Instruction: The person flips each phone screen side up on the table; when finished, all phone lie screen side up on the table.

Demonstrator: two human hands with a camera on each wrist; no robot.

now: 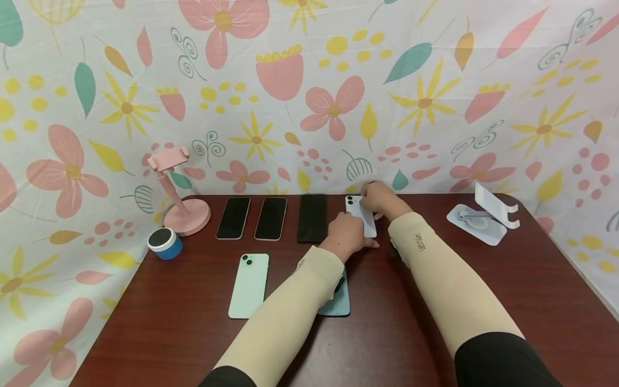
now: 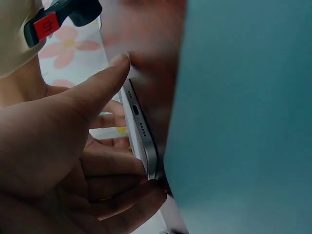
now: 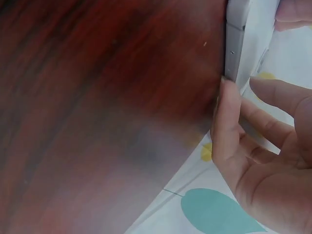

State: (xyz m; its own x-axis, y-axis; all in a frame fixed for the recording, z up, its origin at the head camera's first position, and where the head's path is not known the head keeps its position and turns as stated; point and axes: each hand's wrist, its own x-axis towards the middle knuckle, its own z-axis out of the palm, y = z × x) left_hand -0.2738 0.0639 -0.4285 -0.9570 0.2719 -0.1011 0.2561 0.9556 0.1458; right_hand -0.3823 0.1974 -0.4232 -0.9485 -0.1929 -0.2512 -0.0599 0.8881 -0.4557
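Observation:
At the back of the table lies a white smartphone [image 1: 367, 219], back up, with its two camera lenses at the far left corner. My left hand [image 1: 345, 234] is at its near left side, fingers along the edge and thumb stretched out past the bottom end. In the left wrist view, the phone's charging port edge [image 2: 139, 117] shows beside that thumb. My right hand [image 1: 382, 199] is at the far right corner; in the right wrist view its fingertips [image 3: 229, 90] are right at the phone's corner, thumb apart. A light blue flat device [image 1: 338, 303] lies partly under my left forearm.
Two black-screened phones [image 1: 234, 217] and a black flat device [image 1: 311, 217] lie left of the white phone. A mint phone [image 1: 248, 285] lies nearer. A pink phone stand [image 1: 188, 217] and blue-white jar [image 1: 166, 244] stand left, a white stand [image 1: 483, 223] right. Patterned cloth hangs behind.

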